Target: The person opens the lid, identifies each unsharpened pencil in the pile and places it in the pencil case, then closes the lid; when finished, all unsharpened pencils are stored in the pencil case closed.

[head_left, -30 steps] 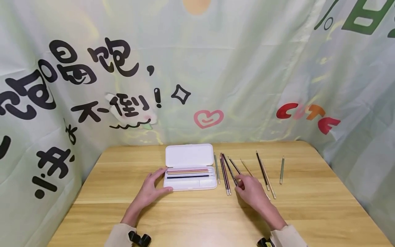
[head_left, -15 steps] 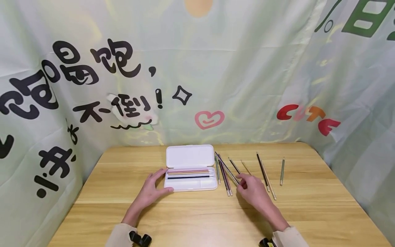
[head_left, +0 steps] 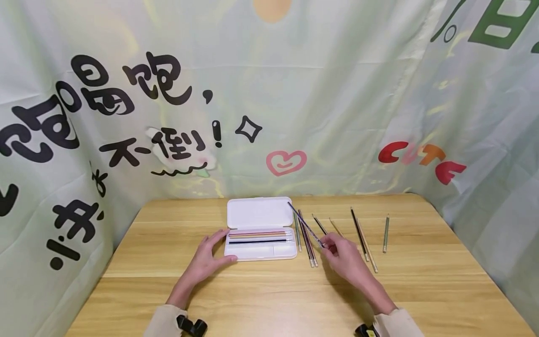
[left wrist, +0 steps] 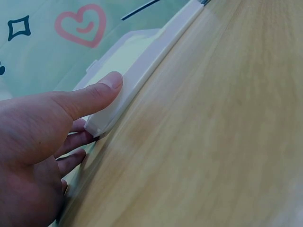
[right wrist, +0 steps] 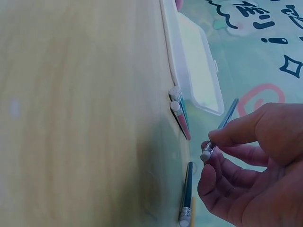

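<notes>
My left hand (head_left: 204,257) holds the left end of a white pencil case (head_left: 252,256), with the thumb (left wrist: 106,90) along its front wall and the other fingers at the end and back corner. The case lies with its lid (head_left: 258,213) raised behind it and several pencils (head_left: 257,234) lengthwise inside. To the right of the case, my right hand (head_left: 343,257) pinches a dark pencil (head_left: 305,224) between thumb and fingertips near its eraser end. That pencil slants up toward the back left, its far tip overlapping the lid's right edge in the head view.
Two dark red pencils (head_left: 309,248) and a green pencil (head_left: 297,231) lie right of the case. Several more, among them a black pencil (head_left: 358,229) and a natural wood pencil (head_left: 368,252), spread farther right. Another green pencil (head_left: 386,234) lies outermost. Printed cloth (head_left: 328,117) hangs behind the table.
The right hand has lifted the dark pencil off the table and swung its far tip leftward toward the lid. The left hand stays at the case.
</notes>
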A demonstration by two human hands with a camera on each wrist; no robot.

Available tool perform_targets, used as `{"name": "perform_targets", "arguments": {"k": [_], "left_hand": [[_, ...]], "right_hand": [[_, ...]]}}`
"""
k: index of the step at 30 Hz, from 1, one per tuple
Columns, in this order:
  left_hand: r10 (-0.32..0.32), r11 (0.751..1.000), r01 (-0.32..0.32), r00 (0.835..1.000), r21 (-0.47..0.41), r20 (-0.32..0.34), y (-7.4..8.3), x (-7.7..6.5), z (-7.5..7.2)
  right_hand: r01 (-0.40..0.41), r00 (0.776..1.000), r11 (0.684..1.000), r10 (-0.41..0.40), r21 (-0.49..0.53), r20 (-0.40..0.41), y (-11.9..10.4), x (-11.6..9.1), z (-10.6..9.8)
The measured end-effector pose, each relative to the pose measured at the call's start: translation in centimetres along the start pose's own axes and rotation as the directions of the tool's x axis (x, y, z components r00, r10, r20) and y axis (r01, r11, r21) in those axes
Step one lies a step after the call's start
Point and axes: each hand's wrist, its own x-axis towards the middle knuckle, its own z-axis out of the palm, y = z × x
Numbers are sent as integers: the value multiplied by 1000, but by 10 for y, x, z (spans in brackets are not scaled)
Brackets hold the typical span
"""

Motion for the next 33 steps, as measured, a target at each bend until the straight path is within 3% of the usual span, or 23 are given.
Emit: {"name": "perform_targets", "arguments": {"k": [12,21,29,33], "left_hand": [[-8,1000,8,1000,-10,5,2,1,0],[1,1000,-1,1000,-7,5,1,0,0],[-7,1000,7,1000,-8,0,3,0,-1],[-30,999,30,999,-16,15,4,0,-2]], "right_hand": [[63,997,998,-62,29,-51,-3,6,11],[146,979,989,-138,39,-152,-16,29,28],[196,973,980,-191,26,-132,-31,52,53],[177,981,984,-173,37,-87,-37,60,64]]}}
